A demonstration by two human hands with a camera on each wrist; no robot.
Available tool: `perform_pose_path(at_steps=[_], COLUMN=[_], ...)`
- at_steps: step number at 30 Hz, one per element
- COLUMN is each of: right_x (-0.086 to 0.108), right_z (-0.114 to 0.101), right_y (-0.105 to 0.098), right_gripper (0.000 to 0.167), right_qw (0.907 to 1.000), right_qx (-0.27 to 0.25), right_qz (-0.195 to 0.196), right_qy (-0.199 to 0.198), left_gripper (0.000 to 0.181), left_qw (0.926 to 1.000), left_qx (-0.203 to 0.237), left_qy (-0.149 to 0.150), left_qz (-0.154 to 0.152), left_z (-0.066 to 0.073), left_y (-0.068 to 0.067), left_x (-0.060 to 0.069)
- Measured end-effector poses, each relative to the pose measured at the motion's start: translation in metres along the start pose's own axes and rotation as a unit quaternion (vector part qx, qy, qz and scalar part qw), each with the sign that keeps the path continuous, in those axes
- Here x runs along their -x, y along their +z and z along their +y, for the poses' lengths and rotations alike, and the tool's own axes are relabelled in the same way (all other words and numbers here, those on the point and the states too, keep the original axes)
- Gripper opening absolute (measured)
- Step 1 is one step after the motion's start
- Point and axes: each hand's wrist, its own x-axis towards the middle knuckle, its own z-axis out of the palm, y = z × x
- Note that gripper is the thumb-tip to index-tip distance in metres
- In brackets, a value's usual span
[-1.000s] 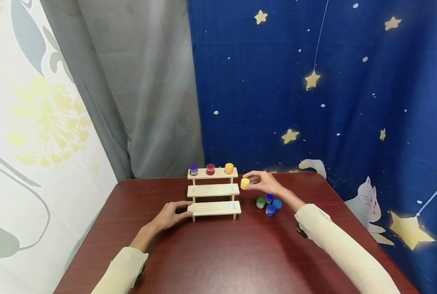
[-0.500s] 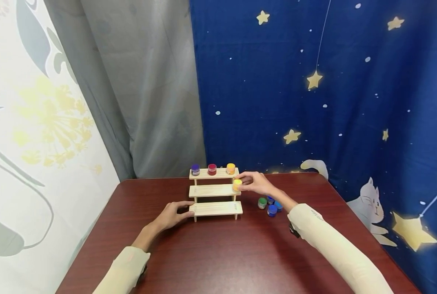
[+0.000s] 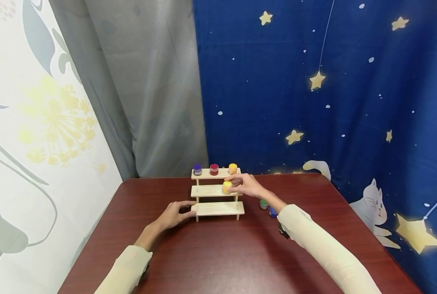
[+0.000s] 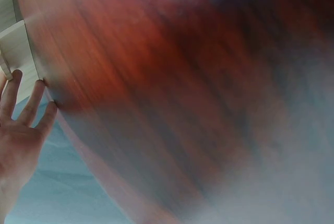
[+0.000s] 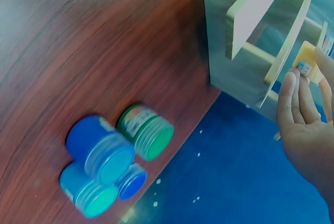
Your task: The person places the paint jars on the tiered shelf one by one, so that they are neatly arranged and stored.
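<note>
A three-tiered wooden display stand (image 3: 218,208) stands near the back of the table. My left hand (image 3: 173,215) holds the left end of its lowest shelf, thumb at the front edge and fingers toward the back. Just at the middle shelf (image 3: 209,190), my right hand (image 3: 247,185) pinches a yellow paint jar (image 3: 227,187) between thumb and fingers; whether its base touches the wood I cannot tell. On the top shelf sit a purple jar (image 3: 198,170), a dark red jar (image 3: 214,170) and an orange-yellow jar (image 3: 232,168).
Right of the stand, a green jar (image 5: 146,132) and several blue jars (image 5: 100,148) cluster on the dark red wooden table (image 3: 218,253). The right forearm partly covers them in the head view. Curtains (image 3: 255,102) hang behind the table.
My right hand has carried the yellow jar leftward from beside the stand to over the middle shelf. The left hand has stayed at the lowest shelf's end.
</note>
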Motion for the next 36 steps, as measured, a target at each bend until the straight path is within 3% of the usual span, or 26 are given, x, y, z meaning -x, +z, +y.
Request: perform_pose_path(at_steps=[18,26,36], right_x=[-0.031,-0.041,-0.056], right_z=[-0.02,-0.03,-0.038], right_y=[0.038,0.054,0.074], right_gripper=[0.041,0.04,0.042], right_qw=[0.9994,0.9996,0.9996], right_qx=[-0.02,-0.024,0.008], right_qz=[0.006,0.013,0.027], right_qy=[-0.029,-0.008,-0.006], left_gripper=[0.046,0.045,0.044], left_qw=[0.9999,1.0,1.0], left_qx=[0.002,-0.003,-0.003], left_qy=[-0.007,0.0,0.005], left_qz=[-0.01,-0.008,-0.005], left_z=[-0.001,0.0,-0.001], left_y=[0.0,-0.001,-0.001], left_x=[0.001,0.0,0.0])
